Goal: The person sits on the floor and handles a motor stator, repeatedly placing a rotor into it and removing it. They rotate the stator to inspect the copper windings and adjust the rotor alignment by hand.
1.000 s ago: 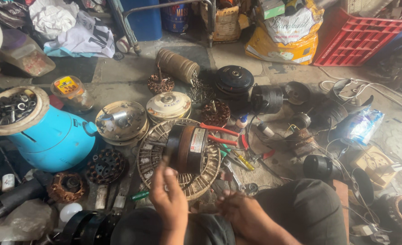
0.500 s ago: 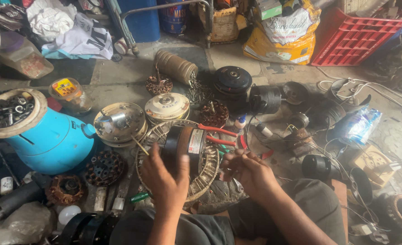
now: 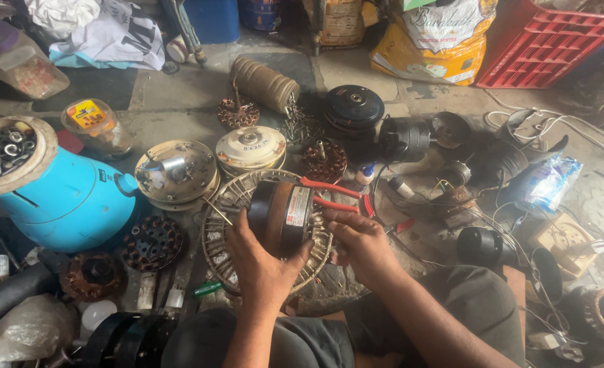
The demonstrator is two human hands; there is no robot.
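While the left hand (image 3: 261, 262) clasps a black cylindrical motor with a red-and-white label (image 3: 280, 217) from below, the right hand (image 3: 360, 242) presses fingers against its side; motor rests on a round wire fan guard (image 3: 224, 235).

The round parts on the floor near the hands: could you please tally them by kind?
Black motor with a label strip, held in both hands: 1
Wire fan guard under it: 1
Cream round covers: 2
Copper-wound stators: 2
Total: 6
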